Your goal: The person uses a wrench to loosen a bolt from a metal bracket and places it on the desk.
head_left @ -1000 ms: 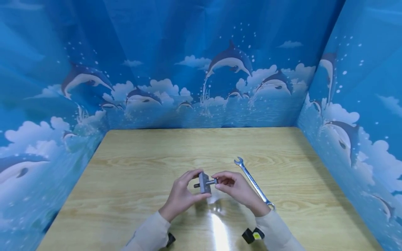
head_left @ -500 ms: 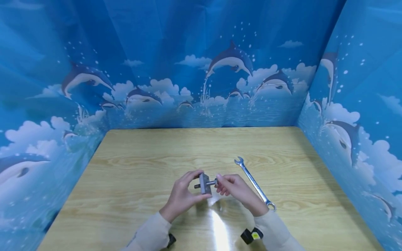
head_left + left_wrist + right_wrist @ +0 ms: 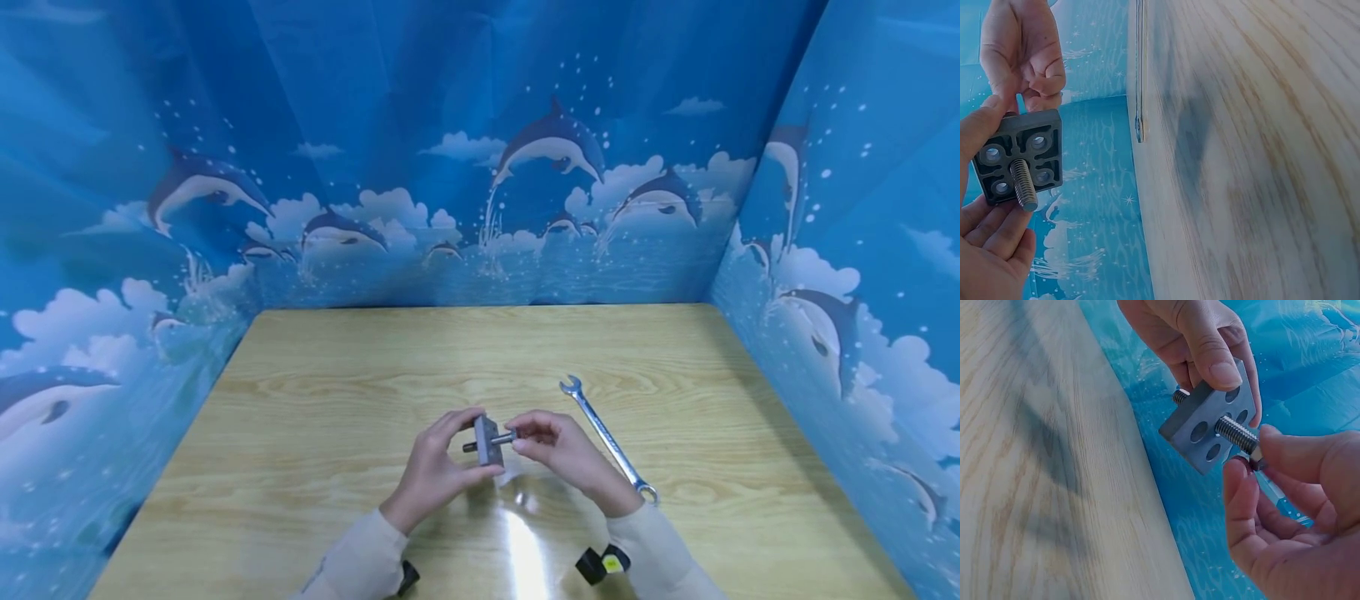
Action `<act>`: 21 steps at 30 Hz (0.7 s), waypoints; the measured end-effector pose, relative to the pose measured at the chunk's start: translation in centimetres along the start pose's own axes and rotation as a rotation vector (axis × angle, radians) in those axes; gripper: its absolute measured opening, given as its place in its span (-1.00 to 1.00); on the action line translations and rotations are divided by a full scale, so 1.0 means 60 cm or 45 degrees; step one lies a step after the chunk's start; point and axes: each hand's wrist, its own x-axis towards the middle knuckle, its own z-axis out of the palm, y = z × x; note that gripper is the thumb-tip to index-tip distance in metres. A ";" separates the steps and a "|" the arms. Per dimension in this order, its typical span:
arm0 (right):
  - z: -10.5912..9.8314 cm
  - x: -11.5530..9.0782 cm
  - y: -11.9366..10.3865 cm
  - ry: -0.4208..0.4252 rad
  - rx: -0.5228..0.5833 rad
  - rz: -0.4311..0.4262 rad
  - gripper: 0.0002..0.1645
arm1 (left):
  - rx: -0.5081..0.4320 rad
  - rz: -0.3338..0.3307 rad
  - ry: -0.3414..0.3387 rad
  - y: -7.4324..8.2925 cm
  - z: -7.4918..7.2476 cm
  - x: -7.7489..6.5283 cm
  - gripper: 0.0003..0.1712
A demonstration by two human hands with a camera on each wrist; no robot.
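Observation:
My left hand (image 3: 438, 468) grips a square grey metal plate (image 3: 489, 441) by its edges, thumb on one side and fingers on the opposite one. Holes pierce the plate near its corners, and its ribbed back (image 3: 1017, 145) shows in the left wrist view. A threaded bolt (image 3: 1237, 434) runs through the middle, sticking out on both sides. My right hand (image 3: 558, 450) pinches the bolt's head between thumb and fingertips, partly hiding it. Both hands hold the pieces above the table.
A combination wrench (image 3: 606, 435) lies on the wood-grain table (image 3: 337, 367), just right of my right hand. Blue dolphin-print curtains (image 3: 405, 167) surround the table at the back and sides.
My right fingers have shifted around the bolt head, thumb rising and then coming down again. The left hand stays nearly still with the plate.

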 end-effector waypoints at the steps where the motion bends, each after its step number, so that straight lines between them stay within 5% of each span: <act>1: 0.000 0.000 0.000 0.001 -0.006 -0.016 -0.66 | -0.002 -0.003 0.001 0.001 0.000 0.000 -0.11; 12: -0.001 0.003 0.003 0.038 -0.038 -0.058 -0.57 | -0.013 -0.022 0.014 0.004 -0.001 0.003 -0.09; 21: 0.002 0.005 -0.001 0.103 0.044 0.056 -0.54 | -0.020 0.000 0.014 0.005 -0.001 0.003 -0.10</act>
